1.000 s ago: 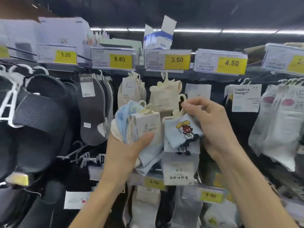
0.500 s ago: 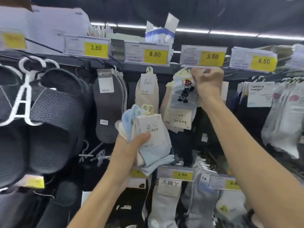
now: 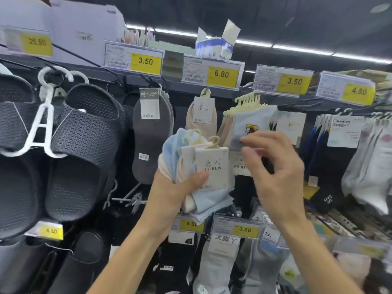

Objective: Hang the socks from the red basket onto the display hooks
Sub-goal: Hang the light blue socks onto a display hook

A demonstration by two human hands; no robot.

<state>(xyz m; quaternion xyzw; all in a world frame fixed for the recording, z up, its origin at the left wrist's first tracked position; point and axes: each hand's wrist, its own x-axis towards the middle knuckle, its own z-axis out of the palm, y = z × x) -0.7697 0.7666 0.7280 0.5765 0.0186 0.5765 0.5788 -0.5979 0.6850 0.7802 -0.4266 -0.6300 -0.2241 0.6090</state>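
Note:
My left hand [image 3: 176,192] grips a bundle of pale blue and cream socks [image 3: 197,166] with small cream hangers and a white LUREN card, held in front of the display. A light blue cartoon sock [image 3: 252,124] hangs at the front of a row of socks on the display hook [image 3: 248,98] under the 3.50 tag. My right hand [image 3: 273,177] is just below and in front of that sock, fingers loosely bent and holding nothing, blurred by motion. The red basket is out of view.
A beige LUREN sock [image 3: 201,117] hangs on the hook under the 6.80 tag [image 3: 220,74]. Grey insoles [image 3: 150,134] and black slippers [image 3: 80,149] hang to the left. White and dark socks [image 3: 364,162] hang to the right; more socks hang on the lower row.
My right hand lifted the cartoon sock up to the hook under the 3.50 tag, let go of it, and has come back down toward the bundle. The left hand kept holding the bundle.

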